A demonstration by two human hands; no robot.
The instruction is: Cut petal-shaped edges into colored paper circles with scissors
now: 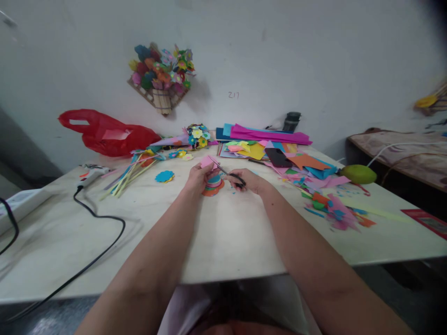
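Between the fingers of my left hand (199,177) is a piece of pink paper (208,161), held above the table. My right hand (249,180) is closed round the black handles of a pair of scissors (236,179). The scissors' blades point up and left, at the edge of the pink paper; whether they are parted I cannot tell. Just under my left hand lie cut paper rounds in orange, pink and blue (213,188), partly hidden by my fingers. To the left rests a small stack of scalloped blue paper shapes (164,176).
A glue gun (92,176) with a black cord and a power strip (24,204) sit on the left. Behind are a red plastic bag (108,132) and paper flowers (198,135). Coloured sheets, a phone (278,157), paper scraps (340,211) and a green fruit (358,174) lie right.
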